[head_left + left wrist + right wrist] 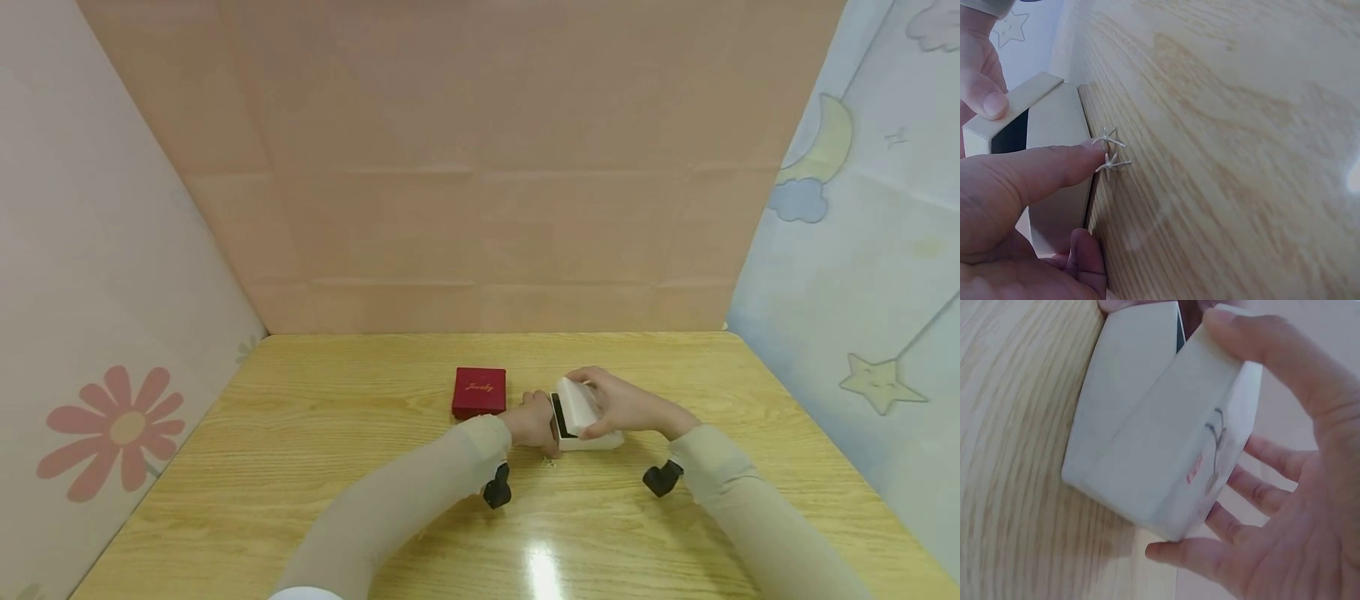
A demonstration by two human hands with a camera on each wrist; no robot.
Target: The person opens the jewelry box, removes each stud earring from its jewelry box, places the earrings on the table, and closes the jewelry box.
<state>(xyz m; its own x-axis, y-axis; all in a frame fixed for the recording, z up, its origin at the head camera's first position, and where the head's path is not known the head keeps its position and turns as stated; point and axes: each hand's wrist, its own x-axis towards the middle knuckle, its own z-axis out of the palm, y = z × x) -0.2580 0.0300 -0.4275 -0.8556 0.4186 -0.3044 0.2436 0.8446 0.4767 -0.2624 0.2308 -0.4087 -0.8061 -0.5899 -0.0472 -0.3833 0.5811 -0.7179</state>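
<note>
A small white box stands on the table, its lid (579, 408) tilted up at the left over the white base (587, 445). A strip of black interior shows in the gap. My left hand (534, 421) grips the left end of the base, thumb along the near side. With thumb and fingers on opposite sides, my right hand (626, 406) holds the lid. In the right wrist view, dark lines and a small red mark appear on the lid's top (1215, 456). Two small silvery star-shaped pieces (1109, 165) lie on the table by my left thumb tip.
Left of the white box sits a closed dark red box (480, 390) with gold lettering. The wooden tabletop (337, 400) meets a tan backdrop (480, 208) behind and patterned panels at both sides. A black device (497, 487) is strapped at each wrist.
</note>
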